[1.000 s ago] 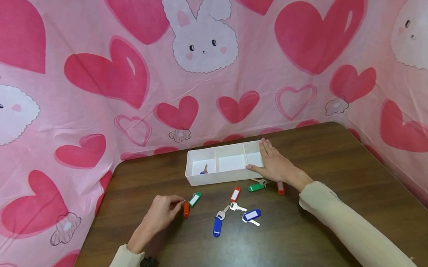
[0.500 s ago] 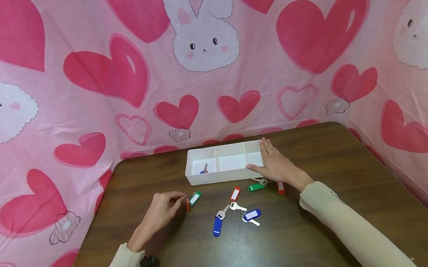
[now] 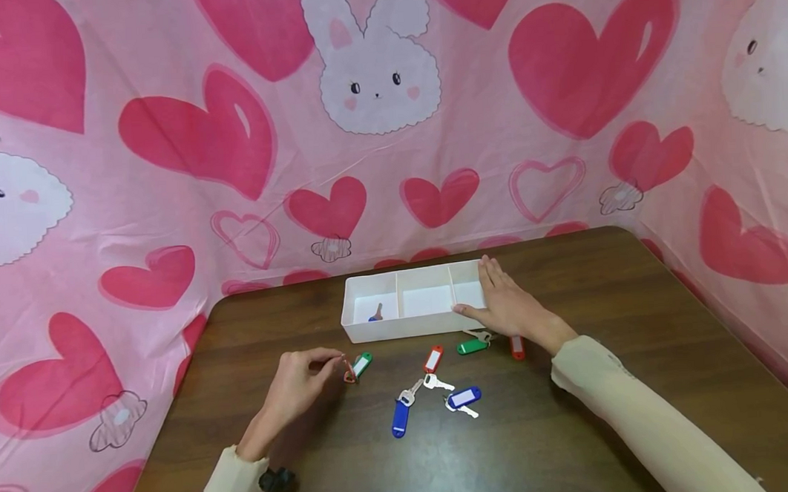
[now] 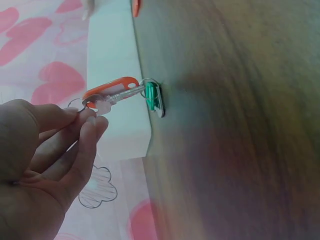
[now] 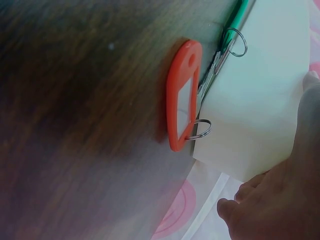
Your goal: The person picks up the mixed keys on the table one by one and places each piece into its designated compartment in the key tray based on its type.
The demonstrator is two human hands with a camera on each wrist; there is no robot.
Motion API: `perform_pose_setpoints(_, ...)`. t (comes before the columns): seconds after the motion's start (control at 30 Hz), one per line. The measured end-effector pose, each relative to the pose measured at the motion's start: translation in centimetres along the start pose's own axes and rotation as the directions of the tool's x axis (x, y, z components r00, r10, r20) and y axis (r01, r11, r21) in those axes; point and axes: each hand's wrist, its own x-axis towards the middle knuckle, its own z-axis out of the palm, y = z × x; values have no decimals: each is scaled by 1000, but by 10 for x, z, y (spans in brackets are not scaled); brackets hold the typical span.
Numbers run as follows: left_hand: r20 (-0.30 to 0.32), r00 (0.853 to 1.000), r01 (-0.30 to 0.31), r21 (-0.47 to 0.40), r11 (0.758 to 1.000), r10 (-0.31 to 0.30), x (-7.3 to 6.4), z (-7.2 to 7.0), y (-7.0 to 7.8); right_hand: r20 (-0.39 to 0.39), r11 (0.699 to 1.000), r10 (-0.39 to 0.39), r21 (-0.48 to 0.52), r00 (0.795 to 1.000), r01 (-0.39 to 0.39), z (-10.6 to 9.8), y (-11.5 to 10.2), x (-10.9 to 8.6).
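My left hand [image 3: 301,384] pinches the ring of a red-tagged key between thumb and fingertips. In the left wrist view the red tag [image 4: 131,81] and its silver key [image 4: 104,106] hang from that ring. Just beyond lies a green key tag [image 3: 362,364], which the key overlaps in this view. My right hand [image 3: 512,307] rests on the right end of a white three-compartment box [image 3: 405,329], fingers straight and thumb over the front rim. A blue-tagged key [image 3: 376,314] lies in the box's left compartment.
On the wooden table [image 3: 545,446] lie a red-tagged key [image 3: 433,359], blue-tagged keys [image 3: 400,418] [image 3: 464,397] and a green-tagged key [image 3: 473,346] before the box. Another red tag [image 5: 182,100] lies near my right wrist. A pink heart-print cloth [image 3: 481,122] hangs behind.
My left hand has lifted the red-tagged key slightly and shifted it right, towards the green tag; the red tag has turned. My right hand has stayed on the box.
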Motion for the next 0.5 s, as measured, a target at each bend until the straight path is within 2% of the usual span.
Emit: perform_pose_setpoints(0.5,-62,998,-7,-57,998,4,7,-2,6,-4,1000,-3,0,1000,3,0,0,0)
